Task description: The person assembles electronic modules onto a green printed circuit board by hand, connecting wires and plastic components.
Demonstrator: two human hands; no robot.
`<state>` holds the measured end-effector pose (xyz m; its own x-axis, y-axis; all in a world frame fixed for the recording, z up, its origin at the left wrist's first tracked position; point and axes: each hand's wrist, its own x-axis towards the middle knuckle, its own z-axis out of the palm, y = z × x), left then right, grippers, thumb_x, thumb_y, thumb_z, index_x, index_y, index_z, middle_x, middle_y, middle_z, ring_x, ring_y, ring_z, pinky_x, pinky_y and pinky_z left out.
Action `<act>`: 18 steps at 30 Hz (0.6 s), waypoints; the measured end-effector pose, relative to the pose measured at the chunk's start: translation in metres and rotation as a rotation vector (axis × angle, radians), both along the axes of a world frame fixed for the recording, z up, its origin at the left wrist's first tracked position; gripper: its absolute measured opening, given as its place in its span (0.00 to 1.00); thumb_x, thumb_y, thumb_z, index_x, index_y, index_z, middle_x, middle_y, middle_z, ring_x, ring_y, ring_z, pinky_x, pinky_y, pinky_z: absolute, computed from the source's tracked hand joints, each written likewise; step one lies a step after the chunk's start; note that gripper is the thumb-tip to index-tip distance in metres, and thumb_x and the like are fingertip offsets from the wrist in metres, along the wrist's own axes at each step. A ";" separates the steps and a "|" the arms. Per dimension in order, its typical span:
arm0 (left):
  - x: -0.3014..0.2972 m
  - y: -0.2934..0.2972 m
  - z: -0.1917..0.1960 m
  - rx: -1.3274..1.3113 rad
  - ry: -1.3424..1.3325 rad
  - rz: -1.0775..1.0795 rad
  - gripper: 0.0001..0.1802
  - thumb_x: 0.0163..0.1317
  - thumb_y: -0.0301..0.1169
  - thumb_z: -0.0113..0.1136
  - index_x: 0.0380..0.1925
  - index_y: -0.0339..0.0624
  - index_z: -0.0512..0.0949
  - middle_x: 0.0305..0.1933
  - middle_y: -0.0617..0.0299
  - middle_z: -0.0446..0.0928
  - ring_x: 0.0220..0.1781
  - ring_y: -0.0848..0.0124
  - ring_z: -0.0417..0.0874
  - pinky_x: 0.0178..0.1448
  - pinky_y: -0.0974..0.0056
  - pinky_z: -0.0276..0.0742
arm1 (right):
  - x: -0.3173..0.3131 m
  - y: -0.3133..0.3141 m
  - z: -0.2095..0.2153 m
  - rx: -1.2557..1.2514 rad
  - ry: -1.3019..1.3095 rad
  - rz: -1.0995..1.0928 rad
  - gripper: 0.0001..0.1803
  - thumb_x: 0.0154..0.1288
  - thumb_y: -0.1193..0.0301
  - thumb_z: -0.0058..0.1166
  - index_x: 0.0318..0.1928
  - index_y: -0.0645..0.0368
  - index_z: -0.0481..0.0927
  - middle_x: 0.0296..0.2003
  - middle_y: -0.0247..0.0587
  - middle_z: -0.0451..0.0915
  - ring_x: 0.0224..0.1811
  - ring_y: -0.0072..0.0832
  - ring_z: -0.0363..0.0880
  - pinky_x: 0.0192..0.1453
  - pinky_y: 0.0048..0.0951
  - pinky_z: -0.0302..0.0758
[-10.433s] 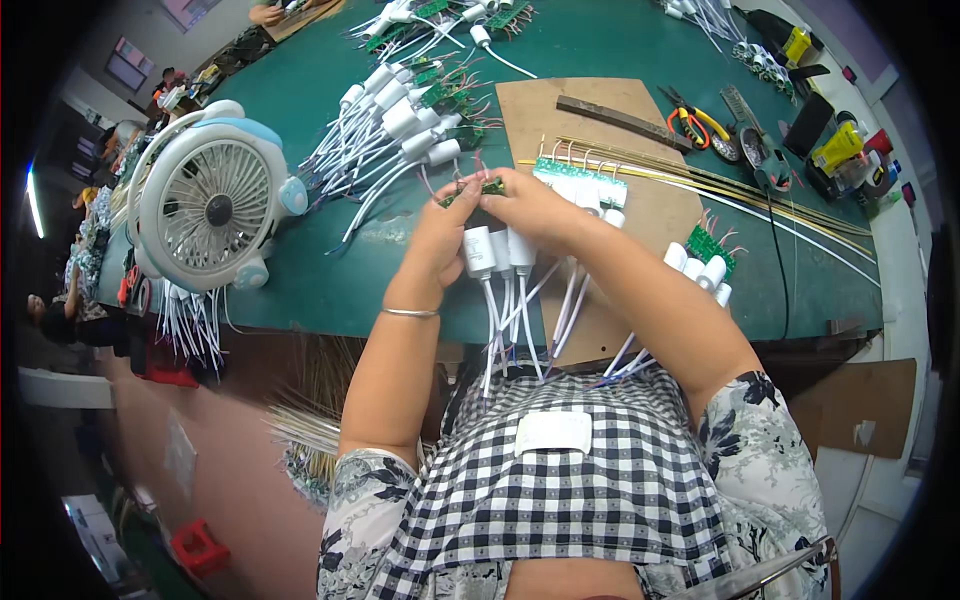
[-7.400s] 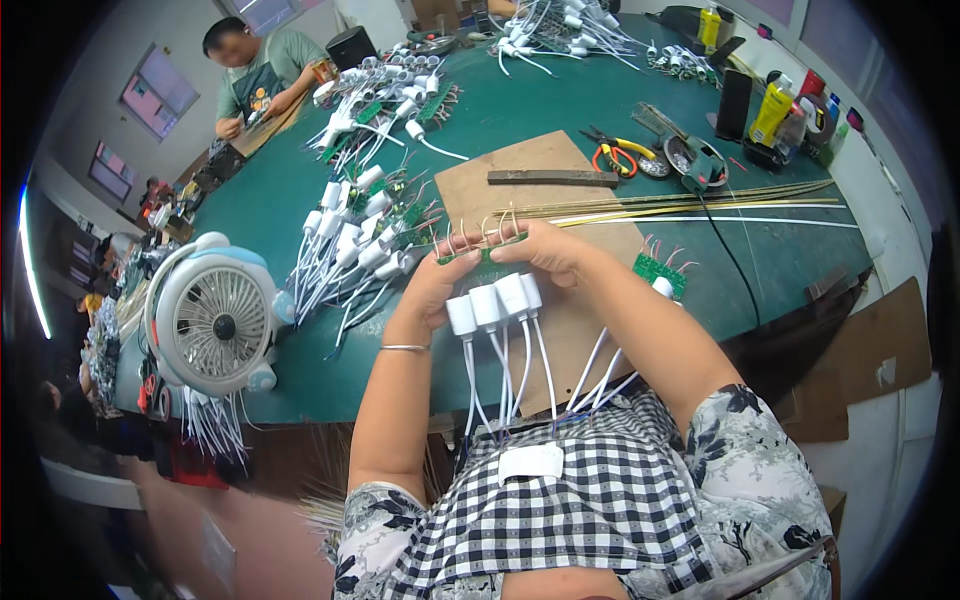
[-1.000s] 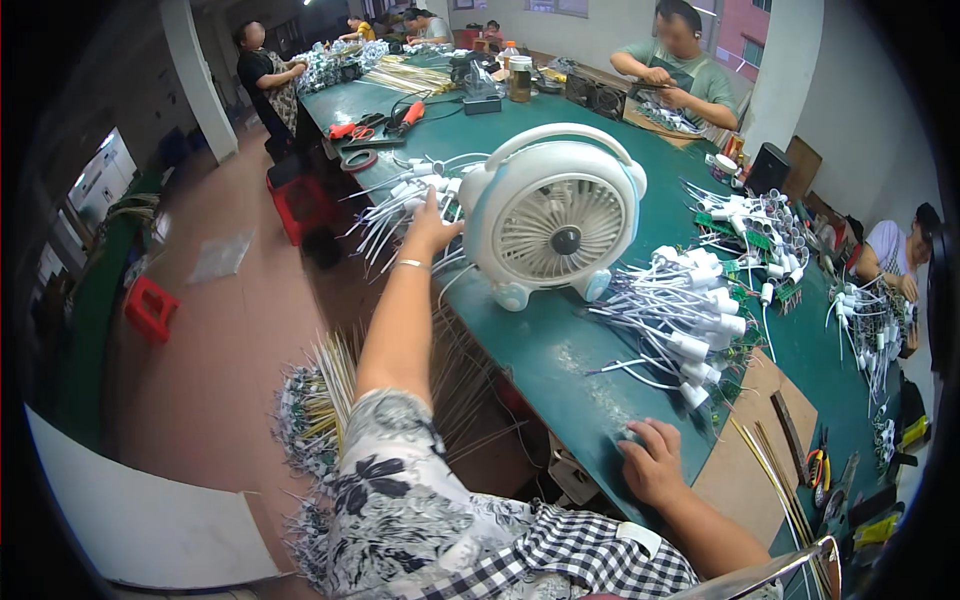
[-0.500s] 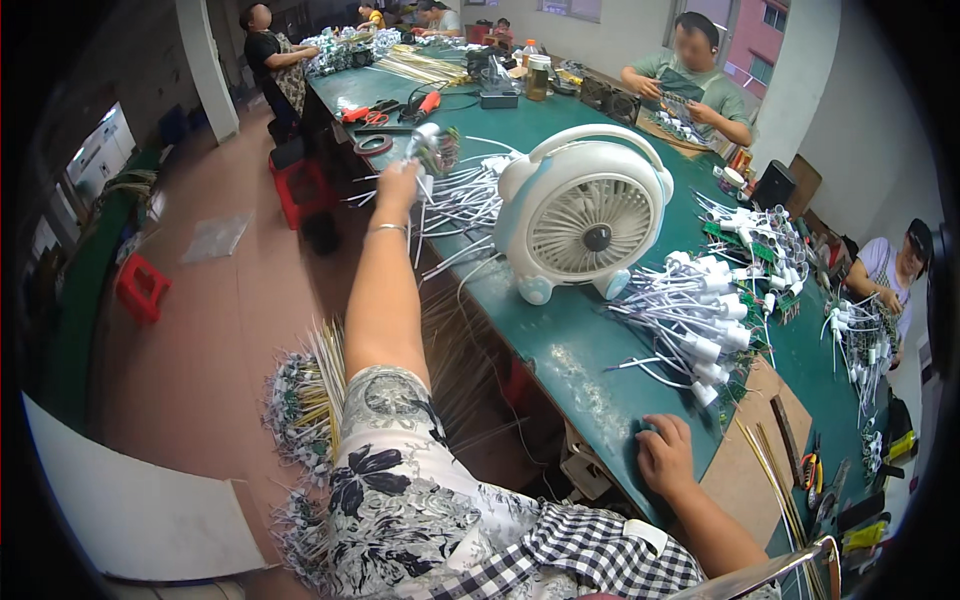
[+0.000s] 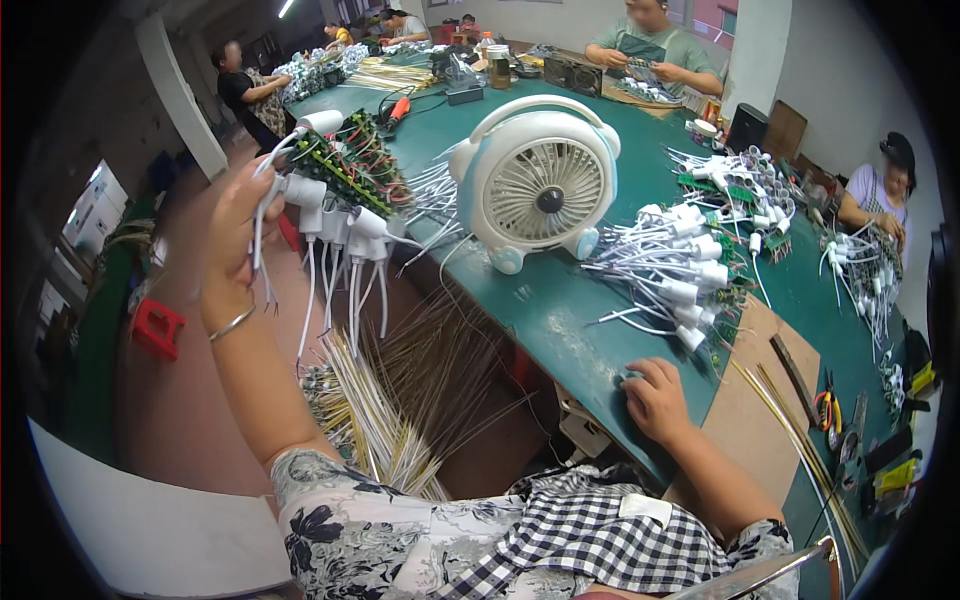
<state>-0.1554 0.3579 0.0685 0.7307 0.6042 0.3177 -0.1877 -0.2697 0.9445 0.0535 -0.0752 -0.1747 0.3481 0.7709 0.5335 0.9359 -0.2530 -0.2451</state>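
Raised at the left, off the table's edge, my left hand (image 5: pixel 238 225) grips a bunch of circuit boards (image 5: pixel 345 160) with white cylindrical plastic housings and white wires. The green boards carry red wires, and the white leads hang down below my fingers. On the near edge of the green table (image 5: pixel 560 370) rests my right hand (image 5: pixel 655 402), its fingers loosely bent and apart, holding nothing. Beyond it lies a pile of similar white housings (image 5: pixel 680 285) with wires and boards. A white and pale blue fan (image 5: pixel 545 185) stands between my hands, farther back.
White wires (image 5: pixel 430 195) lie behind the fan's left side. At right are a brown board (image 5: pixel 765 370), a dark bar (image 5: pixel 794 380), thin rods (image 5: pixel 800 450) and pliers (image 5: pixel 829 410). Bundled rods (image 5: pixel 380 420) stand below the table. Several co-workers sit or stand around; red stool (image 5: pixel 157 329) on the floor.
My left hand has come back from the table's far left side, nearer to me and leftward, lifting the bunch of boards. My right hand stays on the table edge. The view has shifted.
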 end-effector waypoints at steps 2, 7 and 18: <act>-0.002 -0.027 0.014 -0.037 -0.083 -0.187 0.22 0.64 0.39 0.51 0.53 0.38 0.69 0.20 0.69 0.65 0.13 0.87 0.57 0.14 0.82 0.51 | -0.006 0.003 0.006 0.025 0.071 -0.007 0.09 0.49 0.76 0.57 0.34 0.56 0.77 0.45 0.42 0.75 0.50 0.43 0.70 0.55 0.40 0.66; 0.028 -0.100 0.031 -0.069 -0.130 -0.398 0.26 0.63 0.41 0.53 0.56 0.36 0.67 0.19 0.68 0.65 0.13 0.85 0.58 0.15 0.80 0.53 | -0.031 0.009 0.075 0.314 1.086 0.328 0.21 0.68 0.58 0.43 0.55 0.57 0.71 0.53 0.42 0.73 0.55 0.35 0.70 0.58 0.36 0.66; 0.098 -0.356 -0.077 0.934 -0.323 -0.865 0.29 0.44 0.31 0.69 0.50 0.43 0.73 0.29 0.53 0.77 0.29 0.59 0.80 0.31 0.61 0.76 | -0.002 -0.124 0.112 1.014 1.680 0.308 0.43 0.59 0.36 0.42 0.63 0.56 0.63 0.55 0.44 0.72 0.51 0.35 0.76 0.53 0.40 0.73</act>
<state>-0.0571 0.0018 -0.0088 0.5811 -0.5597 0.5908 -0.8095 -0.4722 0.3489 0.0516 -0.1997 -0.0628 0.8167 0.5723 0.0737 -0.3699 0.6172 -0.6945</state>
